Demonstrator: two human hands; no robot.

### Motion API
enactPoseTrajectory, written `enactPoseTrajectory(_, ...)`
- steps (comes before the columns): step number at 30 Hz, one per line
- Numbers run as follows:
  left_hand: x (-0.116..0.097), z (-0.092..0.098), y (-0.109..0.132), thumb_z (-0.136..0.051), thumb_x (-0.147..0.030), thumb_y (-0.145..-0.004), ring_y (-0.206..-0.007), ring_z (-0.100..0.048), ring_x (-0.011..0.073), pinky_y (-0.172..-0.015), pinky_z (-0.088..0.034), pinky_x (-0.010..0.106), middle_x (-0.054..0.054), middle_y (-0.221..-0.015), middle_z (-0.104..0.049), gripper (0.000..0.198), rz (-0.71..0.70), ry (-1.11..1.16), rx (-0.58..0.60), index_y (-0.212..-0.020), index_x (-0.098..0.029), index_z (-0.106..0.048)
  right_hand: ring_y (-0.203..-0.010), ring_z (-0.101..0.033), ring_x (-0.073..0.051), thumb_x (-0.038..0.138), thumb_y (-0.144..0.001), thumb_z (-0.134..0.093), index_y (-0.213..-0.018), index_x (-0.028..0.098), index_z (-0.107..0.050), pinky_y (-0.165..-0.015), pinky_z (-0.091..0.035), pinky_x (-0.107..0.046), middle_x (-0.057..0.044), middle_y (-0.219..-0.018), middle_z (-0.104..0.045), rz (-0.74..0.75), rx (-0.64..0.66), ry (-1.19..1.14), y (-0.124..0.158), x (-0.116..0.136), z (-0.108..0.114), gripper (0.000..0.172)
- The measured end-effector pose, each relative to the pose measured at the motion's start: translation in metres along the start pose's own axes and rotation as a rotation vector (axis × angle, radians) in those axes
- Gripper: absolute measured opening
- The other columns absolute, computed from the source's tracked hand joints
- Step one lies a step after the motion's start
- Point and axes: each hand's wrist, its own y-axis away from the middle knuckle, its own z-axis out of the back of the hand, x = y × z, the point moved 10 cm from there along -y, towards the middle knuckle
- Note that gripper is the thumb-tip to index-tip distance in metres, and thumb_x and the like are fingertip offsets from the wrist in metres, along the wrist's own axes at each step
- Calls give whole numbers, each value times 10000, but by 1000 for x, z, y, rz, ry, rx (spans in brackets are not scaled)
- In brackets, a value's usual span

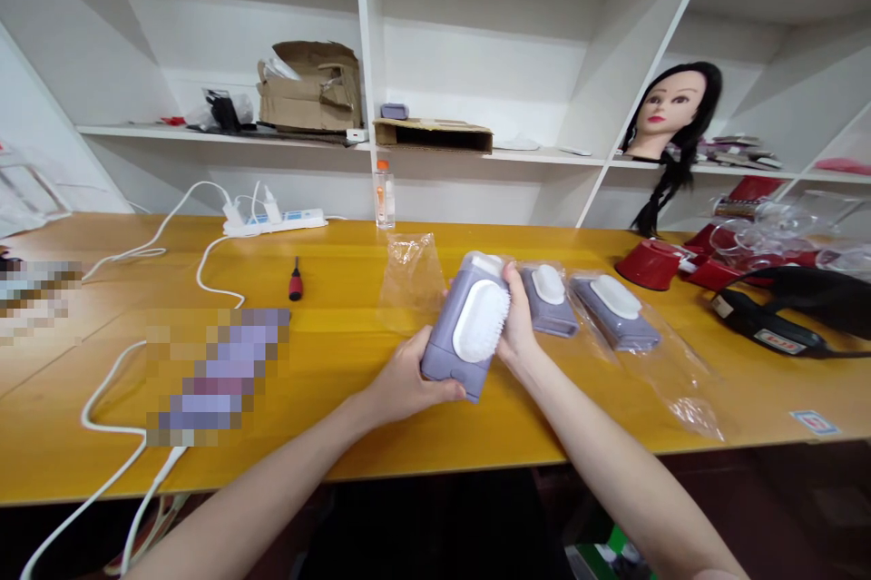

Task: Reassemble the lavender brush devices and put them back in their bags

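Observation:
A purple-grey device with a white bristled oval pad (480,320) is held tilted above the table between both hands. My left hand (406,380) grips its lower left end, the thumb along the bottom edge. My right hand (518,317) closes round its upper right side, with some fingers hidden behind it. Just to the right lie two similar devices, a nearer one (559,317) and a farther one (630,331), both in clear plastic. A crumpled clear bag (411,276) lies behind my left hand.
On the wooden table (327,326) are a red-black screwdriver (295,280), a power strip (299,220), white cables, a bottle (385,199), red items (650,264) and a black headset (768,323). Shelves behind hold cardboard (309,94) and a mannequin head (670,108).

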Motion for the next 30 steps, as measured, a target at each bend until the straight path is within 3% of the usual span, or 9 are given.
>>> enactPoseTrajectory(4,-3,-4,0,-730,-368,-606,-814,-539,178,-709,-437,272,60,-965,-596,564,-30,64,55,-1080,-148,-515,-836,-667,-285,645,-735,-463,-827,178,-647,-710,-543,-420,-84,-752,-711,-10,-31,1,1,0,0,510)
enactPoseTrajectory(12,3,-2,-2,-720,-368,-624,-885,-554,207,-761,-443,302,75,-1027,-600,569,-21,33,33,-1113,-163,-514,-789,-669,-277,635,-726,-496,-823,177,-654,-726,-535,-421,-70,-685,-701,43,-24,5,2,4,1,494)
enactPoseTrajectory(19,14,1,-5,-725,-336,-624,-941,-565,221,-786,-439,306,91,-1085,-612,562,69,243,17,-1117,-151,-529,-775,-664,-255,613,-731,-521,-832,184,-641,-728,-522,-396,-49,-711,-700,59,-30,28,1,1,0,457)
enactPoseTrajectory(22,21,8,-6,-722,-336,-605,-835,-592,202,-735,-443,289,70,-954,-659,485,166,421,-55,-1025,-137,-586,-731,-660,-224,597,-738,-533,-912,211,-618,-685,-514,-358,-18,-761,-699,130,-48,32,0,8,3,431)
enactPoseTrajectory(27,32,37,-6,-701,-367,-587,-726,-603,185,-653,-472,291,54,-841,-670,435,233,661,-324,-943,-133,-612,-580,-617,-168,634,-736,-492,-857,217,-567,-507,-475,-280,-18,-748,-668,-35,28,59,-2,-7,0,441)
enactPoseTrajectory(30,37,46,-8,-676,-355,-616,-678,-601,178,-624,-492,321,47,-814,-662,422,243,716,-344,-970,-138,-597,-625,-626,-177,620,-738,-495,-880,223,-544,-541,-495,-301,-33,-813,-669,-47,12,59,-2,-8,3,425)
